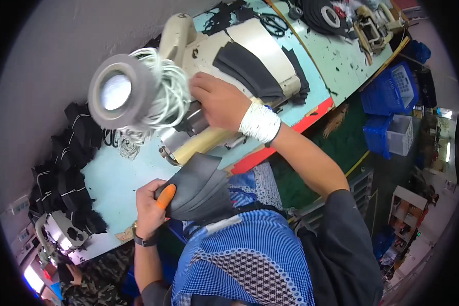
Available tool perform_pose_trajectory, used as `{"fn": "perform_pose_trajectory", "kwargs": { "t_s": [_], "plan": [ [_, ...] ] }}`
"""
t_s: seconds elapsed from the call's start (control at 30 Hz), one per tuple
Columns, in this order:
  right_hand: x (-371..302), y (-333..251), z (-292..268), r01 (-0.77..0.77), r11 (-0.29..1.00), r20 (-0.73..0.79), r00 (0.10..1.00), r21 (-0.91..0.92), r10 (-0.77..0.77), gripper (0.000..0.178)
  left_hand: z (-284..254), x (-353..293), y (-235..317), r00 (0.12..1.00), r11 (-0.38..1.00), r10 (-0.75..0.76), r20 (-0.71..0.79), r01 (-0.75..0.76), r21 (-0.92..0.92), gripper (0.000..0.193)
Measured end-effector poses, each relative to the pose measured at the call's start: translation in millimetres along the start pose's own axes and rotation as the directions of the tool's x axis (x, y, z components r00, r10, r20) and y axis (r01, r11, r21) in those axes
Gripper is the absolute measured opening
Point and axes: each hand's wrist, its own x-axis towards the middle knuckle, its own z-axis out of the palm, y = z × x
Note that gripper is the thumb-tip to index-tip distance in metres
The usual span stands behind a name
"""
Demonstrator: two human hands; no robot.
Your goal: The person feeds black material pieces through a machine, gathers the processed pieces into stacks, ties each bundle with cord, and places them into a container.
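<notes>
My left hand (pixel 150 208), an orange cover on its thumb (pixel 166 196), grips a fanned stack of dark grey fabric pieces (pixel 201 186) in front of my apron. My right hand (pixel 218 102) is over the sewing machine (pixel 209 56), beside a hank of white cord (pixel 171 94). Its fingers are bent inward, and what they hold, if anything, is hidden. Many turns of white cord (pixel 260 123) wrap my right wrist. The hank hangs by a round, pale spool (pixel 118 92).
More dark pieces (pixel 250 71) lie on the machine. Tied black bundles (pixel 69 173) line the table's left side. Scissors (pixel 273 23) and a black roll (pixel 321 15) sit at the far end. Blue baskets (pixel 387 94) stand at right. Another person's camouflage sleeve (pixel 107 270) shows lower left.
</notes>
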Motion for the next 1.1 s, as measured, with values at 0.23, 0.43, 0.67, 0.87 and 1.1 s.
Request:
{"fn": "perform_pose_trajectory", "kwargs": {
  "t_s": [0.23,0.43,0.67,0.87,1.1],
  "plan": [
    [-54,-47,-88,-0.431,0.777,0.516,0.841,0.46,0.161,0.025,-45,51,-12,0.922,0.999,-0.047,0.383,0.052,-0.002,0.028],
    [-26,-23,-59,-0.208,0.956,0.251,0.956,0.207,0.153,0.021,-61,88,-18,0.888,0.989,-0.046,0.457,0.104,-0.103,0.021],
    [5,2,-39,-0.13,0.96,0.296,0.954,0.248,0.053,0.028,-56,111,-49,0.879,0.986,0.094,0.467,-0.017,-0.168,0.019],
    [3,19,-65,-0.265,0.923,0.536,0.841,0.281,0.078,0.016,-59,112,-66,0.888,0.981,0.122,0.443,-0.04,-0.189,0.018],
    [2,6,-44,-0.07,0.93,0.245,0.969,0.361,-0.022,0.01,-52,114,-92,0.862,0.968,0.223,0.455,-0.143,-0.204,0.018]
  ]
}}
